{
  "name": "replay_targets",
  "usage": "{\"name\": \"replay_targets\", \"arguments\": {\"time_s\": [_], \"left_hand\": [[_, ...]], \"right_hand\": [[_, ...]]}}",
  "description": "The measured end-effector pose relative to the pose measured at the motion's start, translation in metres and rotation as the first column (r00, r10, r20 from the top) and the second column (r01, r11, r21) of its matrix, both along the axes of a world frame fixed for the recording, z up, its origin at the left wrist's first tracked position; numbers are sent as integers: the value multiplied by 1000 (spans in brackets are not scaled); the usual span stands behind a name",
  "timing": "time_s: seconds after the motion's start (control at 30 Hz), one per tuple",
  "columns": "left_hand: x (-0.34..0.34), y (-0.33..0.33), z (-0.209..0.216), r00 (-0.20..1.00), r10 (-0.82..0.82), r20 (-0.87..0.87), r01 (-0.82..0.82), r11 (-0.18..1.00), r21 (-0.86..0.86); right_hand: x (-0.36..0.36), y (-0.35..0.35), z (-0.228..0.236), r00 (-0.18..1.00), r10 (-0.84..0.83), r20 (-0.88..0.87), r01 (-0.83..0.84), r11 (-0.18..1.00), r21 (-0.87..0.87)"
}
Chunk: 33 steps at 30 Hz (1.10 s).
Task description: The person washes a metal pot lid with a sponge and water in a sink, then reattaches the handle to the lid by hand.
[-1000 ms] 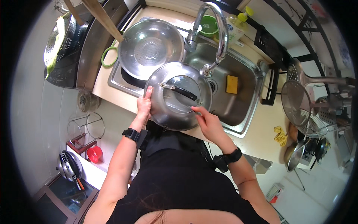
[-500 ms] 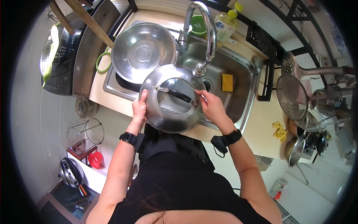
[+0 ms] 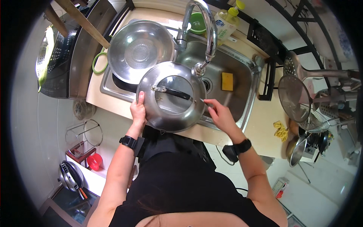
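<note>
A round steel pan lid (image 3: pixel 172 123) with a glass centre and a black bar handle (image 3: pixel 177 93) is held over the front edge of the sink. My left hand (image 3: pixel 138 110) grips its left rim, thumb on top and the other fingers beneath. My right hand (image 3: pixel 222 117) is just off the lid's right rim, its fingers pinched. A small, thin greyish tip shows at those fingers, too small to name. Behind the lid, a large steel pan (image 3: pixel 140 51) sits on the left part of the sink, partly covered by the lid.
A tall chrome faucet (image 3: pixel 212 34) arches over the sink basin (image 3: pixel 237 104), where a yellow sponge (image 3: pixel 227 81) lies. A green bowl (image 3: pixel 197 23) and a soap bottle (image 3: pixel 226 24) stand behind. Strainers and ladles (image 3: pixel 295 96) hang at right; a yellow cloth (image 3: pixel 280 131) lies on the counter.
My right hand has moved off the right end of the lid's handle, outward past the rim. My left hand keeps its grip; the whole view has shifted slightly.
</note>
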<state>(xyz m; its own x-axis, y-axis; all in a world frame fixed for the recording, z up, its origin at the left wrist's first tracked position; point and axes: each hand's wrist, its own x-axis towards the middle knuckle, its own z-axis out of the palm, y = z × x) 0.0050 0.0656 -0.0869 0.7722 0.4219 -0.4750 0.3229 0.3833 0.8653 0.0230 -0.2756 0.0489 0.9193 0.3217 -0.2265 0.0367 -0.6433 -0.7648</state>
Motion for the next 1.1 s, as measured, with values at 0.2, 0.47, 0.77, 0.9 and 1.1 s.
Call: {"name": "replay_targets", "arguments": {"time_s": [0.2,0.47,0.77,0.9,1.1], "left_hand": [[-14,-15,2,996,83,-16,-81,993,88],[-18,-24,3,986,169,-14,-167,981,96],[-15,-18,-3,988,156,0,-156,987,30],[-14,-23,4,987,159,-9,-159,986,51],[-14,-19,7,991,122,-55,-114,985,130]], "right_hand": [[-32,9,-5,975,-159,-154,184,968,170],[-24,15,-12,985,-16,172,24,999,-45],[32,23,31,856,491,160,-362,792,-492],[44,35,43,774,633,23,-555,695,-457],[66,37,41,693,721,6,-650,628,-428]]}}
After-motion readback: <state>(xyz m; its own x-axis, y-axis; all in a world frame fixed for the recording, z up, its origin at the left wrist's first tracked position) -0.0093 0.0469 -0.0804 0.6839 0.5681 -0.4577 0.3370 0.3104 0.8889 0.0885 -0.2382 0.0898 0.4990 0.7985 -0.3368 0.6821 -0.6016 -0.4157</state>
